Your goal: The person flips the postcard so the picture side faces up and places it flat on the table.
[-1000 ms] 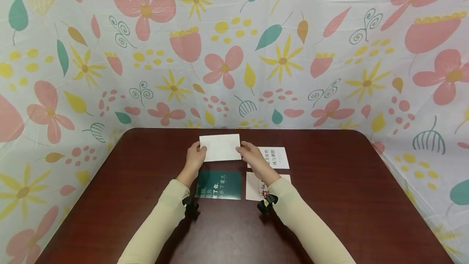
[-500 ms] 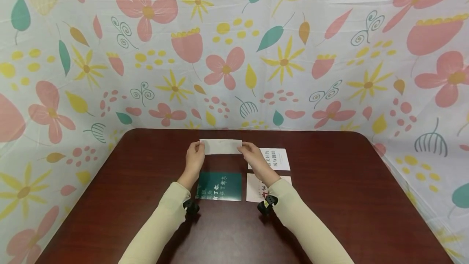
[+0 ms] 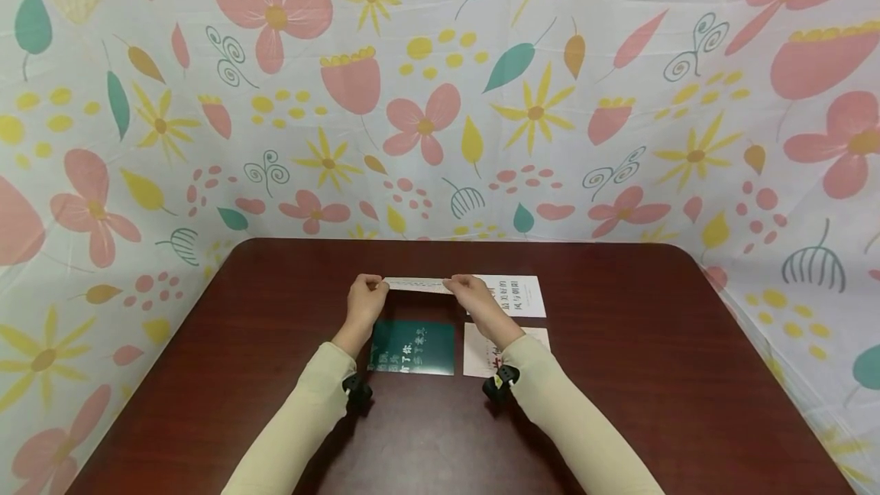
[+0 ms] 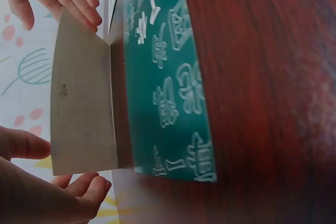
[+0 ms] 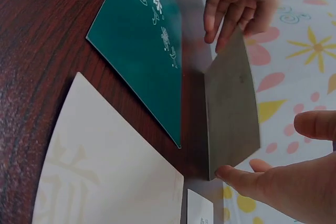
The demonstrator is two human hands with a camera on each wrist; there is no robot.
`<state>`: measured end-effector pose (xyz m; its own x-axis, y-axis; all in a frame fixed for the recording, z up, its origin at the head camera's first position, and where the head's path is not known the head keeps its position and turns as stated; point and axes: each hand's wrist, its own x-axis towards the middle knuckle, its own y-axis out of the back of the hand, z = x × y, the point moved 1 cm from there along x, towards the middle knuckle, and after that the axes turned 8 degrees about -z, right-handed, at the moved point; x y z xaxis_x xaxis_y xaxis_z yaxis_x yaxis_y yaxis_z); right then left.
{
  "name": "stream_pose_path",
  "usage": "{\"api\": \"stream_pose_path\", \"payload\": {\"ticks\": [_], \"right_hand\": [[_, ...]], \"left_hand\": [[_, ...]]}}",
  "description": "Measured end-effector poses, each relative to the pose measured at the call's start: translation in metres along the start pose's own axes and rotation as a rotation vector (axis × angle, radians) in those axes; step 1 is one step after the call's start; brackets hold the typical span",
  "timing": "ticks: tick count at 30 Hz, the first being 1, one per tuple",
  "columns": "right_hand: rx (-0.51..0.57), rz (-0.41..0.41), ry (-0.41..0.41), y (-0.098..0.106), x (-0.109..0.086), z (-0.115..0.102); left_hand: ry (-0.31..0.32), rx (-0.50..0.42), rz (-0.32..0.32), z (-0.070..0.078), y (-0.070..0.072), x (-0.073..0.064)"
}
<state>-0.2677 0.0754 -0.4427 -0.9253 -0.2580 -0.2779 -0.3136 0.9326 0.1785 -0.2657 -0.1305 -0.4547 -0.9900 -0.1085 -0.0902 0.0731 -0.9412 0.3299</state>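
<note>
Both hands hold a pale postcard (image 3: pixel 415 284) by its short ends above the far half of the table. It is tipped steeply, so the head view catches only a narrow strip with small lines of print. Its plain side (image 4: pixel 81 100), with a small faint mark, shows in the left wrist view. My left hand (image 3: pixel 364 305) grips the left end. At the right end is my right hand (image 3: pixel 479 302); in the right wrist view its fingers (image 5: pixel 239 179) touch a corner while the thumb stands off. A green postcard (image 3: pixel 415 347) with white lettering lies just nearer.
Right of the green one lies a cream postcard (image 3: pixel 477 350) with red characters, partly under the right forearm. Behind it is a white postcard (image 3: pixel 525 296) with black writing, partly covered by the right hand. A flowered cloth (image 3: pixel 426 197) hangs behind the dark red-brown table (image 3: pixel 619 365).
The held postcard has tipped from its broad blank face toward the head camera to a thin strip with print. Both hands have lowered slightly; the cards on the table stay put.
</note>
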Motion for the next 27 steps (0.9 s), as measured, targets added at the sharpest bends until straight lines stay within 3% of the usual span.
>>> {"api": "stream_pose_path", "payload": {"ticks": [12,27], "right_hand": [[0.002,-0.047,-0.04,-0.0033,0.0038,0.0034],[0.015,-0.067,-0.04,-0.006,0.0041,0.0043]], "left_hand": [[0.076,0.046,-0.055,-0.0055,-0.0012,0.0014],[0.108,0.044,-0.076,-0.0052,-0.0029,0.0001]]}}
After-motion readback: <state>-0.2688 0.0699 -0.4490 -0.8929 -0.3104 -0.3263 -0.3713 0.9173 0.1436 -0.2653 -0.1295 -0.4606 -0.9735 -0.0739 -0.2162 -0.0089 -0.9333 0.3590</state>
